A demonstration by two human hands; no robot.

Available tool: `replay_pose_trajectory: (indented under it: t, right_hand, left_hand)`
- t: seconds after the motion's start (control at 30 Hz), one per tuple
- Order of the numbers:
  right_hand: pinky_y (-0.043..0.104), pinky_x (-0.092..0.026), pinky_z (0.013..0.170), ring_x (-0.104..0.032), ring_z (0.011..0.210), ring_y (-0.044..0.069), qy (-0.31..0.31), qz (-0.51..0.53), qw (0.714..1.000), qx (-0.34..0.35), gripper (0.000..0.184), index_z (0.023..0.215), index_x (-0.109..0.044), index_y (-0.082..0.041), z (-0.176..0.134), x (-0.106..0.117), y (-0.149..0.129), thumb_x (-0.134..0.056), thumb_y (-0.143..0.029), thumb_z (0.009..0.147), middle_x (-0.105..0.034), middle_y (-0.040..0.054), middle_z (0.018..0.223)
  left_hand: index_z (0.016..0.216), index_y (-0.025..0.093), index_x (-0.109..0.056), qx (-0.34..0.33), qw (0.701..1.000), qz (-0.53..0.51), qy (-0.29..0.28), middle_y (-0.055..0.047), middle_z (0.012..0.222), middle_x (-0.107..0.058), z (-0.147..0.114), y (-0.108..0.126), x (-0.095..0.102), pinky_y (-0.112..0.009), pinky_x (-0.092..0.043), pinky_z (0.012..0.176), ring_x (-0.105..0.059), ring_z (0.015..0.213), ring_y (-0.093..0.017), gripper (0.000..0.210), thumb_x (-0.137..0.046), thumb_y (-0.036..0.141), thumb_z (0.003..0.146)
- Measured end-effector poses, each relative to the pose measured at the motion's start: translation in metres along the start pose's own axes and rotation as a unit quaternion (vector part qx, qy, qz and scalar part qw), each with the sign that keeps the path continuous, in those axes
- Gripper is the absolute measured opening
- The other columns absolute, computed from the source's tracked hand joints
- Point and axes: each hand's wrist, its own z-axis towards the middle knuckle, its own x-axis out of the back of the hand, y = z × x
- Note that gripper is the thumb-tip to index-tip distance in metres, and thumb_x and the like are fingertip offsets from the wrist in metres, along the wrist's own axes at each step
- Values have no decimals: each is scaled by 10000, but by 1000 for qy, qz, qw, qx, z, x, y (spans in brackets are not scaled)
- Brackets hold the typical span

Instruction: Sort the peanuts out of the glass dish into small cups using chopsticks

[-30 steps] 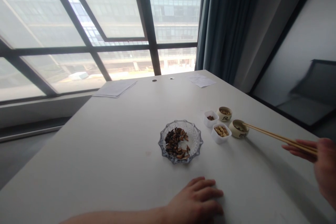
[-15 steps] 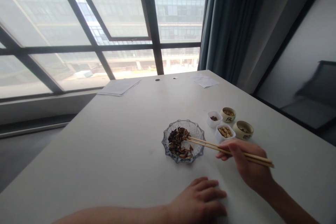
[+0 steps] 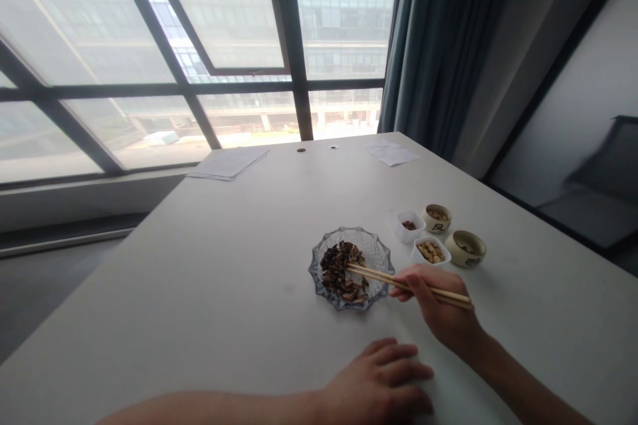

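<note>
My right hand (image 3: 438,309) grips a pair of wooden chopsticks (image 3: 399,280), with their tips among dark brown dried pieces (image 3: 345,271) that look like seeds or spice pods. These pieces lie mostly in the left half of a clear, scalloped glass dish (image 3: 381,254). Whether the tips pinch a piece is too small to tell. Nearer to me, my left hand (image 3: 381,375) rests on the table with its fingers apart and nothing in it. Just beyond my right hand stands a white cup (image 3: 417,262) of tan, peanut-like pieces (image 3: 430,252).
Another white cup (image 3: 406,234) holds a few dark reddish pieces. Two cream ceramic cups with dark markings, a far one (image 3: 436,222) and a near one (image 3: 466,257), stand to its right. Paper sheets (image 3: 232,163) lie at the table's far left, and another paper (image 3: 393,153) at the far right.
My right hand has moved left toward the glass dish, and the chopstick tips reach slightly further left into the dark pieces. My left hand stays in place on the table.
</note>
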Motion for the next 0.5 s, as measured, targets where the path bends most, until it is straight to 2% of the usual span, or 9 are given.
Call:
replay_pose_trajectory:
  t: [0.17, 0.3, 0.4, 0.5]
  right_hand:
    - [278, -645, 586, -779, 632, 194, 39, 8, 999, -26, 339, 892, -812, -211, -4, -3, -1, -585, -391, 1069, -811, 56, 763]
    - [303, -653, 585, -785, 615, 220, 108, 7, 992, -69, 373, 857, -814, -204, -6, 2, -20, -610, -453, 1047, -813, 66, 744]
    - [322, -656, 626, -791, 628, 233, 189, -49, 978, -78, 355, 869, -819, -212, -10, 24, -37, -638, -474, 1026, -812, 57, 739]
    - [356, -657, 724, -801, 676, 244, 255, -141, 955, -64, 355, 906, -820, -218, -19, 67, -44, -625, -488, 1028, -819, 55, 773]
  left_hand:
    - [1270, 277, -665, 7, 1000, -4, -13, 43, 1543, -614, 0, 1, 2, -368, -308, 1297, -490, 1504, -206, 292, -477, 460, 1142]
    - [1268, 272, -663, 12, 999, -15, -30, 30, 1549, -609, 1, 2, 4, -377, -309, 1298, -483, 1508, -213, 279, -503, 455, 1132]
    - [1261, 272, -663, 11, 999, -21, -27, 25, 1537, -618, 1, 1, 4, -372, -309, 1298, -492, 1501, -214, 272, -524, 459, 1122]
    - [1253, 271, -663, 12, 999, -25, -32, 18, 1525, -629, 2, 1, 5, -371, -316, 1294, -492, 1500, -216, 250, -549, 444, 1112]
